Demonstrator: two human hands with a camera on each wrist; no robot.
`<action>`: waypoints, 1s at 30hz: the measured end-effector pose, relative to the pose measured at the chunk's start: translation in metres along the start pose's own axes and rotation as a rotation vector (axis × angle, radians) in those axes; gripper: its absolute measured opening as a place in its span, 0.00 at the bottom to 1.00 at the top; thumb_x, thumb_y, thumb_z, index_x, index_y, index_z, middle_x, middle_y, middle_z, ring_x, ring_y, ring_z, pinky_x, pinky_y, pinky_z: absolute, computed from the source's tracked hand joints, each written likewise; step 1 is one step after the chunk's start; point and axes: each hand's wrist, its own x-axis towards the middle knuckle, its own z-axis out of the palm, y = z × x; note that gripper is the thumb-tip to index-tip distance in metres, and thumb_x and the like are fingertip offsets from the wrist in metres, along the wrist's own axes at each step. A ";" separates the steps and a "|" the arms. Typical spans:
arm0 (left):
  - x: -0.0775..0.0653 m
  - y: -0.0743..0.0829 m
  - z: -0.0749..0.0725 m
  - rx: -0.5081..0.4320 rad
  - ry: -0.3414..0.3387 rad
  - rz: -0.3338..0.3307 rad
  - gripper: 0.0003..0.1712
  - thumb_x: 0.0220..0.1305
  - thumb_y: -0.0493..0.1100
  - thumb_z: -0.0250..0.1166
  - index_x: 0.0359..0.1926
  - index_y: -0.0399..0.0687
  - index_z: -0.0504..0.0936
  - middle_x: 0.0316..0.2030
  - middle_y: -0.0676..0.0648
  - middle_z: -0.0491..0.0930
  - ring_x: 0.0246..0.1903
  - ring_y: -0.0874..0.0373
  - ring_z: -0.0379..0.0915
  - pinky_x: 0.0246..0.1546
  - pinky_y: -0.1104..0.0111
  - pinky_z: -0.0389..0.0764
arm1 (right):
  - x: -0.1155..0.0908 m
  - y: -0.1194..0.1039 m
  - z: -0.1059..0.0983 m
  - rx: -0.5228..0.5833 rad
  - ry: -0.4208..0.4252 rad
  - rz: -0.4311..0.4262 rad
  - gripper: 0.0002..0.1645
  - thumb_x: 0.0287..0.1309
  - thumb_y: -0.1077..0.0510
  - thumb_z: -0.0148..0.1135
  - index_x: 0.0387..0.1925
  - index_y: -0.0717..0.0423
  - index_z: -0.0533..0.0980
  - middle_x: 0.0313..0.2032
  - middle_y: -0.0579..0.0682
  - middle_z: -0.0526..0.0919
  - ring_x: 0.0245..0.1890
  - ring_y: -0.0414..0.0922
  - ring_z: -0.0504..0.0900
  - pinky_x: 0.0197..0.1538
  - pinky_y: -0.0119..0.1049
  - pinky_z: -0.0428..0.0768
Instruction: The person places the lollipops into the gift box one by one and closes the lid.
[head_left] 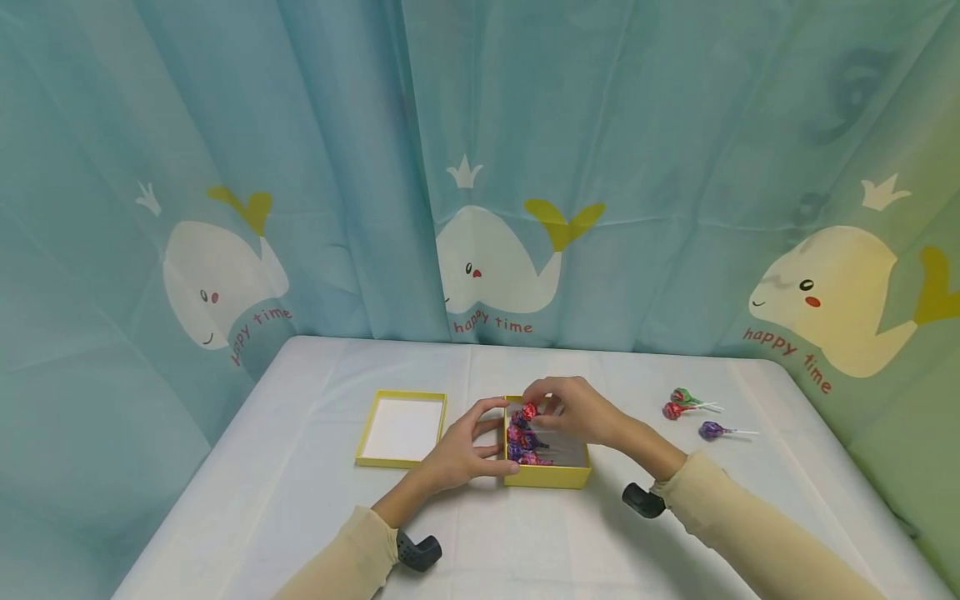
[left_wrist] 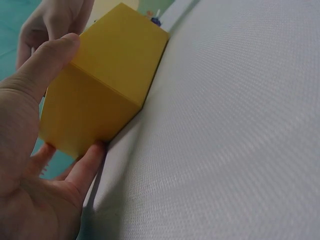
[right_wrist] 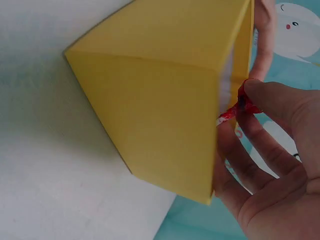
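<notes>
A yellow open-topped box (head_left: 555, 477) stands on the table with several red and purple lollipops (head_left: 522, 442) along its left side. My left hand (head_left: 461, 454) grips the box at its left, with the thumb on the front edge and fingers spread against the side wall. Over the back of the box, my right hand (head_left: 583, 412) pinches a red-wrapped lollipop (right_wrist: 244, 100) between thumb and fingers. In the right wrist view, the yellow wall (right_wrist: 145, 110) hides most of this lollipop's stick.
A shallow yellow-rimmed lid (head_left: 360, 433) with a white inside lies left of the box. Toward the right, green (head_left: 681, 395), red (head_left: 672, 411) and purple (head_left: 710, 430) lollipops lie on the white tablecloth (head_left: 525, 550). A blue curtain (head_left: 360, 167) hangs behind the table.
</notes>
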 end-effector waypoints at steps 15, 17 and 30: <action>0.000 0.000 0.000 -0.005 -0.001 0.003 0.52 0.56 0.36 0.79 0.77 0.51 0.60 0.77 0.40 0.55 0.75 0.41 0.55 0.63 0.60 0.78 | 0.000 -0.002 0.016 -0.099 -0.033 0.050 0.16 0.60 0.68 0.71 0.50 0.61 0.83 0.43 0.49 0.87 0.37 0.39 0.83 0.41 0.38 0.88; 0.000 0.000 0.000 -0.003 -0.001 0.004 0.52 0.56 0.36 0.79 0.76 0.52 0.60 0.77 0.41 0.55 0.75 0.41 0.55 0.63 0.60 0.78 | 0.001 -0.002 0.017 -0.110 -0.033 0.053 0.17 0.59 0.68 0.72 0.51 0.61 0.83 0.42 0.49 0.87 0.37 0.40 0.83 0.40 0.37 0.88; 0.000 0.000 -0.001 0.005 -0.001 -0.001 0.52 0.57 0.37 0.79 0.77 0.54 0.60 0.77 0.42 0.55 0.75 0.42 0.55 0.63 0.59 0.78 | 0.002 -0.001 0.023 -0.169 -0.042 0.033 0.18 0.59 0.70 0.71 0.51 0.61 0.83 0.37 0.49 0.87 0.35 0.41 0.82 0.39 0.37 0.85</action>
